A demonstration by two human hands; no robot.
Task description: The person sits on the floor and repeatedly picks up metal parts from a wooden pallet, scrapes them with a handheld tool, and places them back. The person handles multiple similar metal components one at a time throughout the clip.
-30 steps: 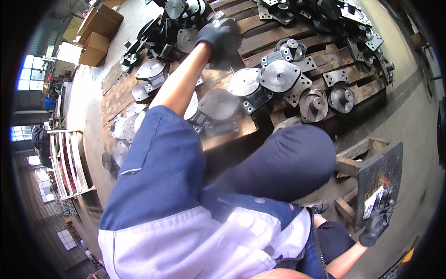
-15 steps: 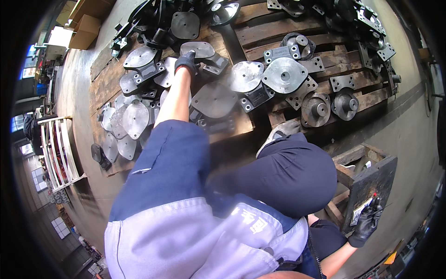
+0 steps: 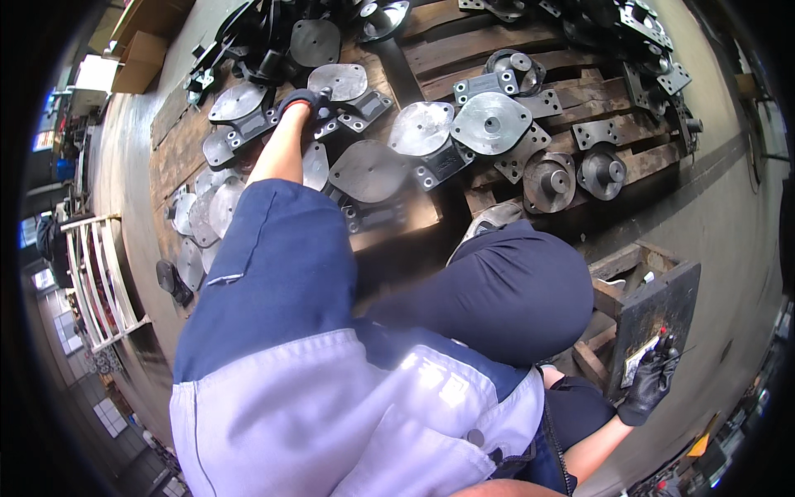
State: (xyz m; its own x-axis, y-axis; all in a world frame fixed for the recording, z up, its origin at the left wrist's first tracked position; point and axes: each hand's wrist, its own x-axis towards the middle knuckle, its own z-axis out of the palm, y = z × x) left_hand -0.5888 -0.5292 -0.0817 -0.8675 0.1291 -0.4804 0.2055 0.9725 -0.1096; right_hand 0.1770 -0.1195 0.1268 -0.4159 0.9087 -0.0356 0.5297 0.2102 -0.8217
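Observation:
My left hand (image 3: 308, 103), in a dark glove, reaches forward over grey metal parts on the left pallet. Its fingers are curled at the near edge of a flange bracket (image 3: 338, 80) with an oval plate; part of the grip is hidden. Another oval-plated bracket (image 3: 240, 103) lies left of the wrist, and a larger oval plate (image 3: 369, 171) lies right of the forearm. My right hand (image 3: 650, 385), in a black glove, is closed beside a dark wooden stand (image 3: 662, 306). A small red tip shows at its fingertips, with a pale patch beside it; the held thing is too small to name.
A slatted wooden pallet (image 3: 464, 54) at the right carries several metal flanges (image 3: 492, 123). Dark castings (image 3: 315, 43) are heaped at the far left. A white metal rack (image 3: 103, 277) stands on the floor at left, with cardboard boxes (image 3: 139, 62) behind. My shoe (image 3: 490, 225) is close to the pallet edge.
The whole view has shifted slightly, moving the scene left and up. My left forearm has swung a little left, uncovering a drilled bracket end beside the wrist. My right hand stays by the wooden stand.

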